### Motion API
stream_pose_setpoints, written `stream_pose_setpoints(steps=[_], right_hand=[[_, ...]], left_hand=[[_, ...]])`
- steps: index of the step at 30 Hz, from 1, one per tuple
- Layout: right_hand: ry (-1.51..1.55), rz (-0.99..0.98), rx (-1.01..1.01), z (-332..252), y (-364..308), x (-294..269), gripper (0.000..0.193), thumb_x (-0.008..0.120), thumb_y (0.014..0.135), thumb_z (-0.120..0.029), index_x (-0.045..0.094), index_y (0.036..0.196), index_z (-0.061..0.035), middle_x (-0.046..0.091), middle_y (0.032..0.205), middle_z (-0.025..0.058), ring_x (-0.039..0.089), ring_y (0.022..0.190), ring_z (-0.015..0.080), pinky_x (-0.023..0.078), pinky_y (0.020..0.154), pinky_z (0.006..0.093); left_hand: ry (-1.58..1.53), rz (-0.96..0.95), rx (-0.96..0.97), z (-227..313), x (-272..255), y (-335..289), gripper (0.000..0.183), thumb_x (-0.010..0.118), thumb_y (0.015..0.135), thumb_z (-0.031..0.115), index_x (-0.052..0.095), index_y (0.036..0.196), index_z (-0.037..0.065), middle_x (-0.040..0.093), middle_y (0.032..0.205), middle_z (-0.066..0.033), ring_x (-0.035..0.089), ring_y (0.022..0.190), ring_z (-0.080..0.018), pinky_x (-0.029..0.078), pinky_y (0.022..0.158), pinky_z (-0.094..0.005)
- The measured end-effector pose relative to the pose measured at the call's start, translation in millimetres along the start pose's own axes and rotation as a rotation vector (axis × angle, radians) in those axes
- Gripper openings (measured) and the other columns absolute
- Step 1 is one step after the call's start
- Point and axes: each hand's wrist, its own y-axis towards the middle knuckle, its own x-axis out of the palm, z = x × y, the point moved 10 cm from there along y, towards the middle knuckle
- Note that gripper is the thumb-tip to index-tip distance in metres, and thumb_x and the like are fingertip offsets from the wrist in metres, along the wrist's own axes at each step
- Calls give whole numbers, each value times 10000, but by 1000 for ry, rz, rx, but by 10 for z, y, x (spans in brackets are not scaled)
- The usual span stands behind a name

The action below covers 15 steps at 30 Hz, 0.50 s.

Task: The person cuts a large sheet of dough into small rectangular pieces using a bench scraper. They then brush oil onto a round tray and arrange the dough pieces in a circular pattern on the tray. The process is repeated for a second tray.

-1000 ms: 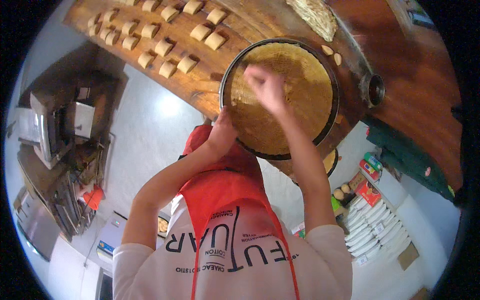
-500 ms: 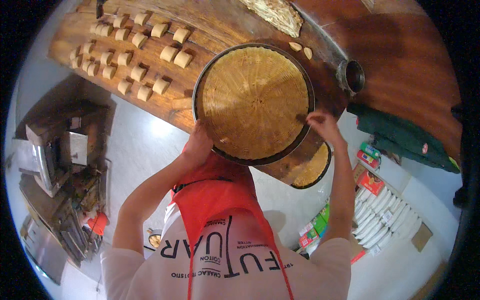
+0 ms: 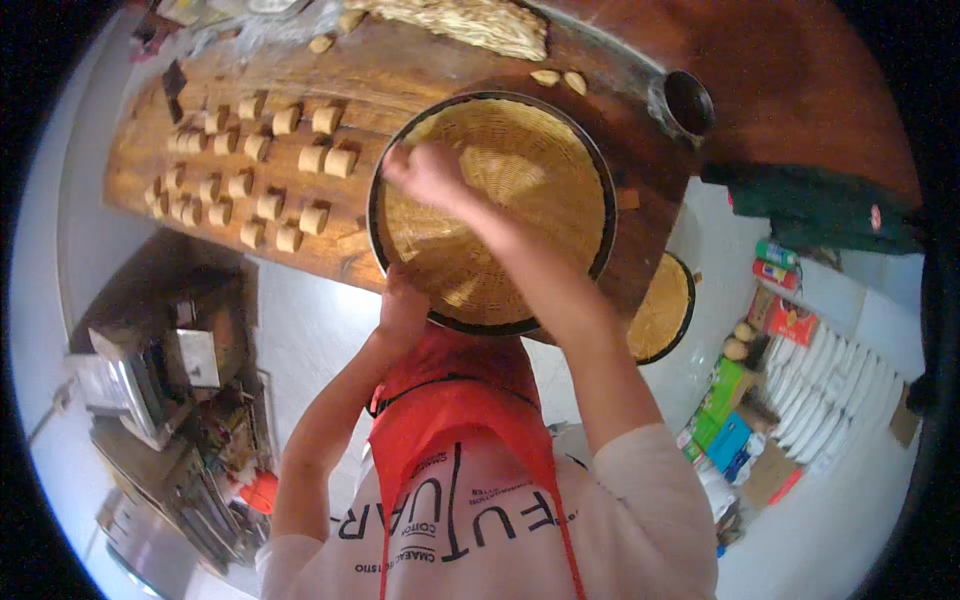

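A round woven bamboo tray (image 3: pixel 505 225) with a dark raised rim lies at the near edge of the wooden table. My left hand (image 3: pixel 403 308) grips its near-left rim, fingers partly hidden behind it. Above the tray's left side is my right hand (image 3: pixel 428 175), arm reaching across the weave. Its fingers look curled together and slightly blurred; whatever they may hold cannot be made out. Left of the tray, several short cut dough pieces (image 3: pixel 268 205) sit in loose rows on the tabletop.
A flaky pale slab (image 3: pixel 465 25) lies at the back, with two small pale pieces (image 3: pixel 558 79) near it. Back right stands a dark metal cup (image 3: pixel 688 103). A second round tray (image 3: pixel 660 310) is lower right. Stacked white packs (image 3: pixel 835 385) stand farther right.
My right hand has swept from the tray's right rim across to its left side. My left hand stays on the near-left rim. The view has shifted slightly.
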Motion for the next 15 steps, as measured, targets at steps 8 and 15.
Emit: stream_pose_setpoints(steps=[8, 15], right_hand=[[-246, 507, 278, 1982, -1385, -2277, 235, 622, 960, -370, 711, 987, -154, 735, 968, 100, 704, 935, 332, 538, 786, 421], [-339, 159, 299, 1120, -3330, -483, 207, 747, 851, -192, 670, 1043, -183, 706, 1056, 51, 698, 942, 299, 557, 784, 400]], left_hand=[[-98, -141, 41, 6, 333, 47, 514, 534, 902, 170, 580, 1414, 177, 572, 1430, -148, 501, 1344, -330, 301, 1179, -516], [-319, 104, 89, -71, 74, 107, 514, 560, 907, 223, 567, 1418, 166, 601, 1340, -149, 555, 1244, -349, 336, 1149, -503]])
